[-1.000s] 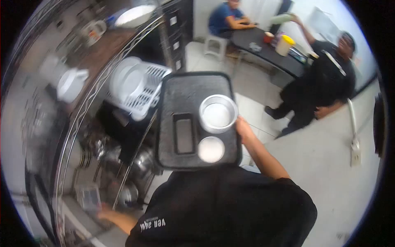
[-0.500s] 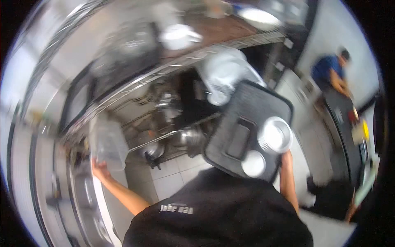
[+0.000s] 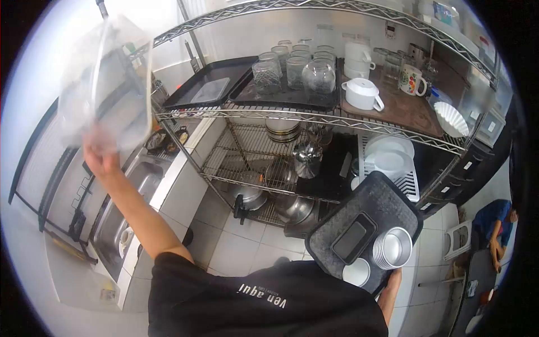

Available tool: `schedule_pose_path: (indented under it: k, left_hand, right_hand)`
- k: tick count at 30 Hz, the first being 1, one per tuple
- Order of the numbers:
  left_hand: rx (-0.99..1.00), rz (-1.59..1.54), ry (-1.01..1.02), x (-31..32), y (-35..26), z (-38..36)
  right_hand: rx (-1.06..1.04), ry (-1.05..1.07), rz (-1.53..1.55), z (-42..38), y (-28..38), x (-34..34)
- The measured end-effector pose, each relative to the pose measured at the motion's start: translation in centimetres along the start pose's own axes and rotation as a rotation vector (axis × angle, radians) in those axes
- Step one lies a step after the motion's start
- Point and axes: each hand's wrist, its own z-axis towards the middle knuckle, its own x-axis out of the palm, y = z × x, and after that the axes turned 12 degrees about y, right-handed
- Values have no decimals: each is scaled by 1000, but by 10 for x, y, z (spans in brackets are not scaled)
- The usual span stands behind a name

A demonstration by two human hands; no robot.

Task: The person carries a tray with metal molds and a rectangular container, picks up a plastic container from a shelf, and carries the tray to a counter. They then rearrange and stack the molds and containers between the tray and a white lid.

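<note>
Raised at the upper left, my left hand (image 3: 101,153) is closed on the lower end of a clear plastic container (image 3: 106,78), which is blurred by motion. My right hand (image 3: 393,278) grips the near right edge of a dark tray (image 3: 382,196); its fingers are mostly hidden beneath. The tray tilts in front of my body. On it lie a small black rectangular pan (image 3: 354,237), a stack of round metal molds (image 3: 396,247) and a single round white-looking mold (image 3: 356,272).
A wire shelf rack (image 3: 314,114) stands ahead, with glass jars (image 3: 297,70), white lidded pots (image 3: 362,92) and a mug (image 3: 411,80) on top. Plates (image 3: 390,154) sit below. A sink (image 3: 132,182) is at left; a person (image 3: 491,224) is at far right.
My left hand has risen with the clear container from low beside the rack to the upper left. The tray, still in my right hand, appears lower and farther right as the view shifts.
</note>
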Motion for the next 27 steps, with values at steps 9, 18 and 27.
schedule_pose_path:
  k: [9,18,27]
  left_hand:
    - [118,-174,-164,-84,2,223]
    - [-315,499,-453,-187,56,334]
    - [-957,2134,-657,-220,63,336]
  right_hand:
    - [-81,-23,74,-19,-22,-5]
    - [-71,-322,89,-76,-4,19]
    - [-111,-411,150,-95,-41,2]
